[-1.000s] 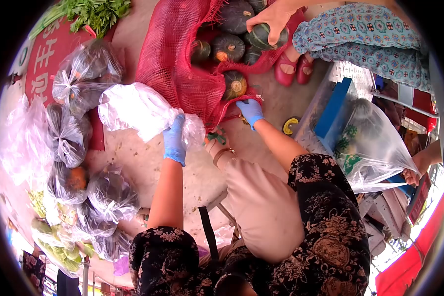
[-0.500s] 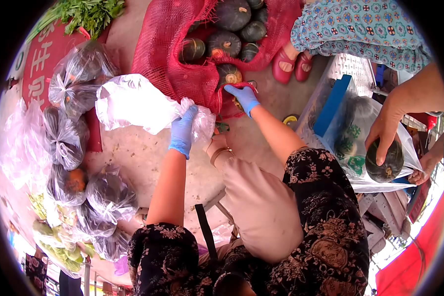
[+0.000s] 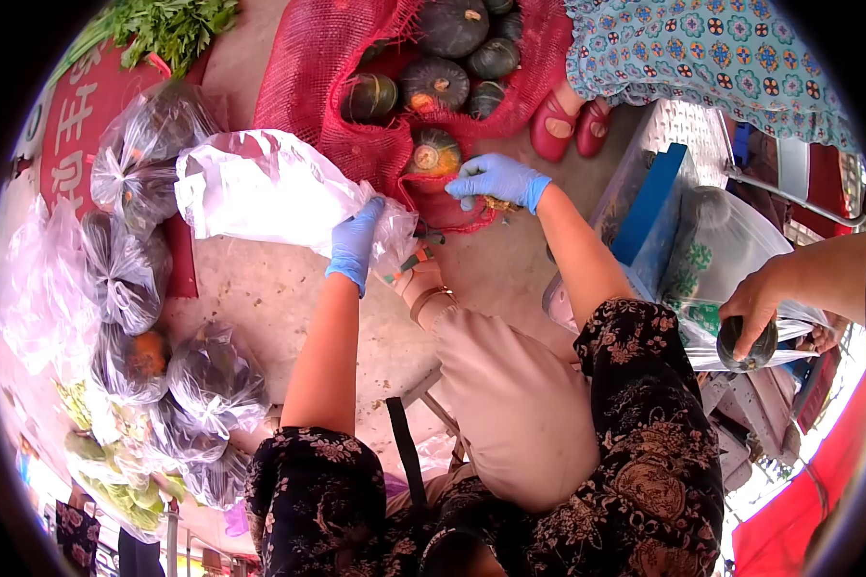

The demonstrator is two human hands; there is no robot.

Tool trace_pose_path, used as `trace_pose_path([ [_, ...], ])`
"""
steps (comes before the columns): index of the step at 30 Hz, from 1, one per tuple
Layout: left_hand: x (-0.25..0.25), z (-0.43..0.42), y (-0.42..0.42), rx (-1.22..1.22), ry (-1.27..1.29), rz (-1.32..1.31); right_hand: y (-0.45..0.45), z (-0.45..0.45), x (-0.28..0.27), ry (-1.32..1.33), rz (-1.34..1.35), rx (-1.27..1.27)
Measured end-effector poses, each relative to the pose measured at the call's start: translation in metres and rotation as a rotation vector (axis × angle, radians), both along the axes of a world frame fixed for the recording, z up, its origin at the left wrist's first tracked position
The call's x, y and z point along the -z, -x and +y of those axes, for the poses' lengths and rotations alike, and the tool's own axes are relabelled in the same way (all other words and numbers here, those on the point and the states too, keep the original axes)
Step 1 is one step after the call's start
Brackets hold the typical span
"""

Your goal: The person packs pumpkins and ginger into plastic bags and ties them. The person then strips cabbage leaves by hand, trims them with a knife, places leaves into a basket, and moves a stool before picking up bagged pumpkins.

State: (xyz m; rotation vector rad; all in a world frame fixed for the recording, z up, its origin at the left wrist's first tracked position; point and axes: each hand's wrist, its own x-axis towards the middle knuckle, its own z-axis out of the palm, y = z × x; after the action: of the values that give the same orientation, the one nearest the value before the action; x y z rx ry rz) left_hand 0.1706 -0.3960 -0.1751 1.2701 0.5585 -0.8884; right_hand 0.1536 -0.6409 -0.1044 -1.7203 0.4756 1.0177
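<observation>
My left hand (image 3: pixel 356 234), in a blue glove, is closed on the gathered end of a white plastic bag (image 3: pixel 260 188), which stretches out to the left. My right hand (image 3: pixel 498 183), also gloved in blue, has its fingers curled at the lower edge of a red mesh sack (image 3: pixel 308 87). What lies between those fingers is hidden; something yellowish shows just under the palm. Just left of it, a green pumpkin with an orange patch (image 3: pixel 433 154) rests at the sack's mouth. More dark green pumpkins (image 3: pixel 435 85) lie in the open sack.
Tied plastic bags of pumpkins (image 3: pixel 125 269) line the left side, with leafy greens (image 3: pixel 178 34) beyond. A person in red shoes (image 3: pixel 551 130) stands behind the sack. At right, another person's hand (image 3: pixel 755 303) holds a pumpkin (image 3: pixel 747 344) by a plastic bag and blue-edged scale (image 3: pixel 649 207).
My right hand has shifted right and its fingers have curled in. The white bag has swung slightly upward and opened wider. The other person's hand at right has lowered its pumpkin.
</observation>
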Motion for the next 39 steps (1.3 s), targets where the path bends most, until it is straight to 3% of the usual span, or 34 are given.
trace_pose_path([
  [1, 0.000, -0.001, 0.001, -0.005, -0.008, 0.012, -0.009, -0.007, -0.006, -0.058, -0.073, 0.168],
  [3, -0.003, -0.003, 0.003, -0.012, -0.023, 0.040, -0.018, -0.019, 0.011, 0.139, -0.188, 0.408],
  [6, 0.011, -0.006, 0.011, -0.015, 0.020, 0.012, -0.012, -0.025, 0.043, 0.674, -0.215, 0.025],
  [11, 0.007, -0.001, 0.013, 0.025, -0.010, 0.040, 0.010, 0.005, 0.058, 0.469, -0.059, 0.103],
  [13, 0.011, 0.001, 0.013, 0.021, -0.035, 0.069, 0.014, 0.026, 0.052, 0.656, -0.184, -0.014],
  [19, 0.011, -0.001, 0.017, -0.056, 0.015, 0.066, 0.017, 0.061, 0.048, 0.509, -0.227, -0.074],
  [22, -0.002, -0.002, 0.012, -0.040, 0.000, 0.081, 0.011, 0.042, 0.045, 0.269, -0.132, 0.067],
  [25, -0.020, 0.005, 0.010, -0.097, 0.040, 0.065, 0.022, 0.023, 0.053, -0.241, -0.177, 0.591],
  [27, -0.021, 0.013, 0.008, -0.143, 0.060, 0.079, 0.013, 0.003, 0.024, -0.463, -0.029, 0.764],
  [32, -0.009, 0.009, 0.011, -0.192, 0.018, 0.103, -0.059, 0.005, 0.023, -0.625, -0.133, 1.157],
  [35, -0.007, 0.012, 0.016, -0.174, 0.037, 0.071, -0.082, 0.011, 0.034, -0.478, -0.102, 1.236],
  [39, -0.015, 0.024, 0.011, -0.228, -0.107, -0.012, -0.049, 0.025, 0.045, -0.088, -0.372, 0.677],
])
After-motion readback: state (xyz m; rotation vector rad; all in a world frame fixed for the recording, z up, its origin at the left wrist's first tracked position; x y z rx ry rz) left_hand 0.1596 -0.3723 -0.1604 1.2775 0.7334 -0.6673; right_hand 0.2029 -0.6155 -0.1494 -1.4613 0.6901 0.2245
